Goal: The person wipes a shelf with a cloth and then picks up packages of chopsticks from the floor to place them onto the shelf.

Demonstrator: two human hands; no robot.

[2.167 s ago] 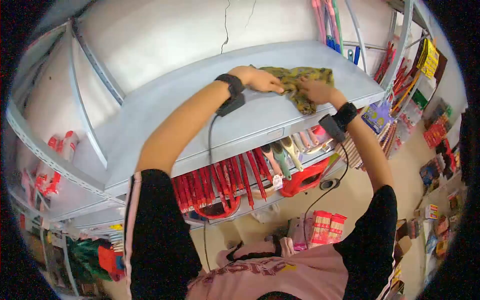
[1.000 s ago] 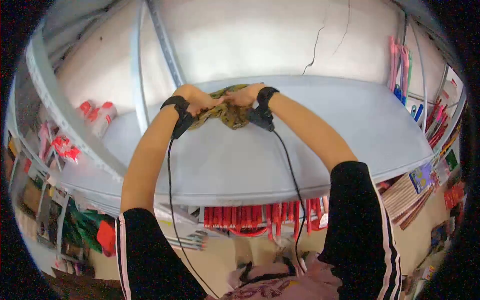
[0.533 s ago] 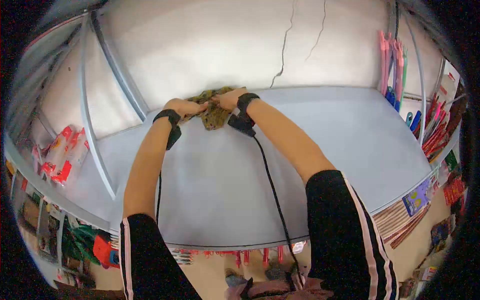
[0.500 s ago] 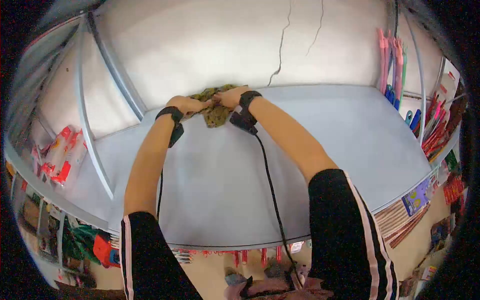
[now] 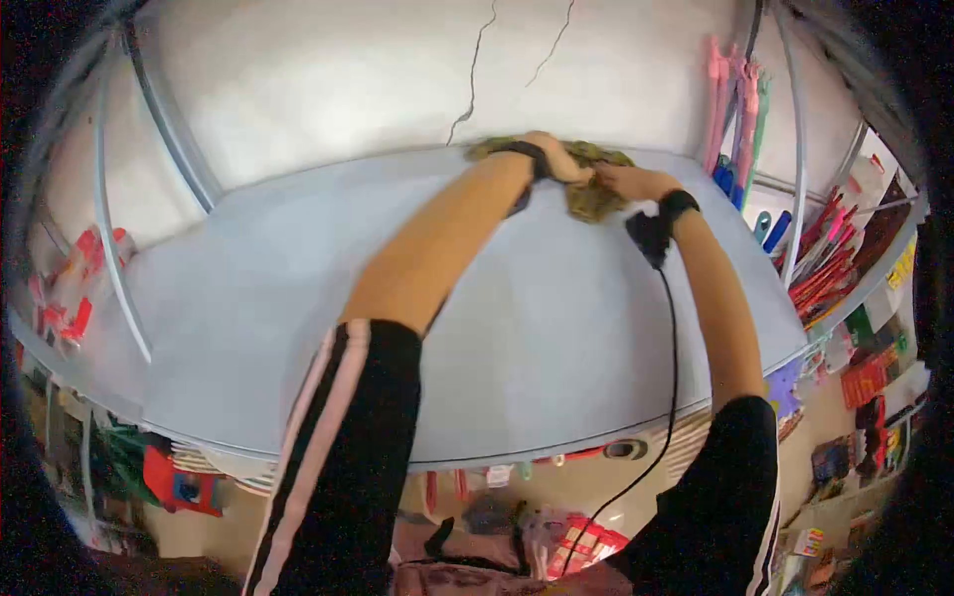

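Grey shelf: extends to both sides of the fingers. Patterned cloth: bunched beneath the fingers, presumably held two-handed for even pressure. Left hand, right hand: fingers on cloth; whether clamped, cannot tell. Since the earlier frame, hands and cloth have shifted right.

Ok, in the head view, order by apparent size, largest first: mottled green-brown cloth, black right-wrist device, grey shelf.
1. Grey shelf
2. Mottled green-brown cloth, partly hidden
3. Black right-wrist device
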